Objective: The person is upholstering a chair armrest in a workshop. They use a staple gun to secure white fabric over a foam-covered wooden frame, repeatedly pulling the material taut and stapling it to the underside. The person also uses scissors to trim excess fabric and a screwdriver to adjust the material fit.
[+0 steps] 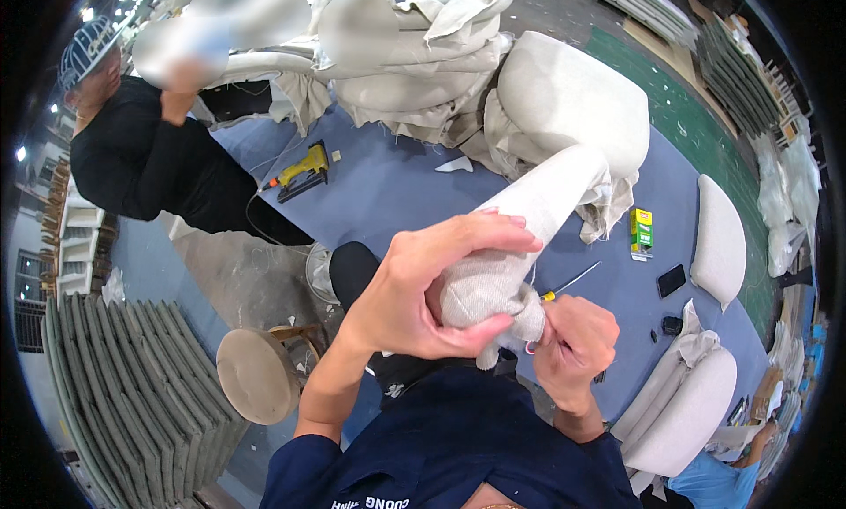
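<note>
A long padded piece [555, 192] covered in off-white fabric reaches from close to my body toward the far cushions. My left hand [423, 284] is wrapped round its near end, thumb below and fingers over the top. Loose fabric [529, 319] is bunched at that end, and the closed fingers of my right hand [577, 341] grip it. A small red and white bit shows beside the right fingers, too small to name. Just beyond that hand is a screwdriver [573, 280] with a yellow handle, partly hidden by the hand and fabric.
On the blue table [379, 183] are a yellow staple gun [304, 172], a yellow-green box [641, 231], a black phone [671, 281] and upholstered cushions [577, 95]. A co-worker [159, 156] in black stands at the left. A round stool [256, 377] and stacked grey panels [132, 394] stand lower left.
</note>
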{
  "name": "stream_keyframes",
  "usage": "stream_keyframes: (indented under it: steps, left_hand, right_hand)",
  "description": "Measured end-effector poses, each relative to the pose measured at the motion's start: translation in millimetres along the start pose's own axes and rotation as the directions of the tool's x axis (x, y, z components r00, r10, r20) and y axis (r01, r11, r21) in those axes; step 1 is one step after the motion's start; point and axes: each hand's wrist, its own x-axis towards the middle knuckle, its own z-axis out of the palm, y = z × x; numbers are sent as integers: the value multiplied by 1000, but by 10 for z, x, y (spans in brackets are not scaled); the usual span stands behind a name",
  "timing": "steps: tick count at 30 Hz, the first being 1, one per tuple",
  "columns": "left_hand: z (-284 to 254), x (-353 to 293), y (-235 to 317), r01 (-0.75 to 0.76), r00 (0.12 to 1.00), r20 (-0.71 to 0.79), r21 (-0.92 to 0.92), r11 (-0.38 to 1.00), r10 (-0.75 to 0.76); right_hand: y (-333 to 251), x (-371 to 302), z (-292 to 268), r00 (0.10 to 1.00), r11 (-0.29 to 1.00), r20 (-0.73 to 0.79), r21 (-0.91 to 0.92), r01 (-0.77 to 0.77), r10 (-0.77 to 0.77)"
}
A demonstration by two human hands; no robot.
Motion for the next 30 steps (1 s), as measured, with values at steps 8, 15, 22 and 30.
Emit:
stream_keyframes:
  steps: [8, 15, 22, 30]
  left_hand:
    - [27, -101, 2, 41, 999, 13, 41, 998, -41]
    - [203, -237, 124, 92, 996, -23, 153, 984, -90]
    - [166, -264, 136, 89, 991, -105, 120, 989, -77]
    - [245, -247, 202, 142, 963, -239, 64, 988, -123]
  right_hand:
    - [-153, 197, -296, 958, 992, 286, -120, 32, 4]
    - [-187, 1, -280, 988, 995, 146, -96, -32, 46]
    - [-11, 24, -195, 983, 999, 182, -22, 27, -23]
    - [-133, -52, -332, 979, 976, 175, -205, -66, 103]
